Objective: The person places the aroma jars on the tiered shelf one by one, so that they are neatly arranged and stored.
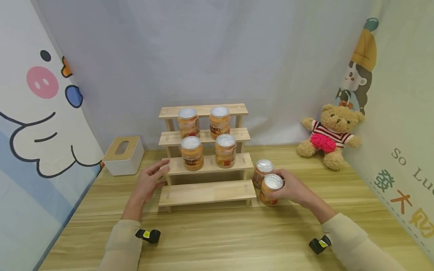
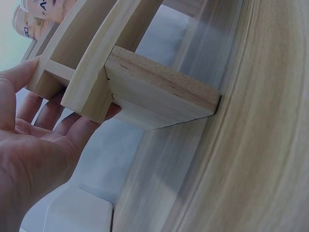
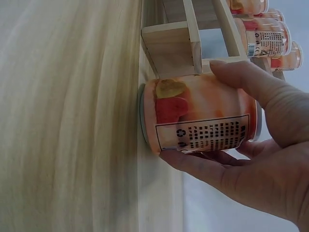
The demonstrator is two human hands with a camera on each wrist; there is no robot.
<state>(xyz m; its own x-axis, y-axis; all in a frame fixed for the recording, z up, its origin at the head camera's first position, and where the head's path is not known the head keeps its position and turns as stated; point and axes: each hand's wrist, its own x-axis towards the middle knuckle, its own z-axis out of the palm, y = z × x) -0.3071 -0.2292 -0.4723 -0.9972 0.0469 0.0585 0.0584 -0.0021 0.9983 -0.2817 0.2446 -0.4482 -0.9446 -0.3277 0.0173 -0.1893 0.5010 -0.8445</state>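
Note:
My left hand (image 1: 149, 182) is at the left end of a four-tier wooden display rack (image 1: 207, 194). In the left wrist view its thumb lies against one board's end, and the other fingers curl round the boards (image 2: 91, 92) below. To the right of the rack, my right hand (image 1: 293, 188) grips a silver-lidded orange can (image 1: 269, 195) between thumb and fingers. The right wrist view shows the printed label of this can (image 3: 203, 116), its base at the tabletop. A second can (image 1: 263, 169) stands just behind it, partly hidden.
Several similar cans, such as the front left one (image 1: 192, 156), stand in pairs on the rack's tiers. A white tissue box (image 1: 127, 162) with a wooden lid sits at the left. A teddy bear (image 1: 333, 128) leans at the back right, before the curtain (image 1: 278, 75).

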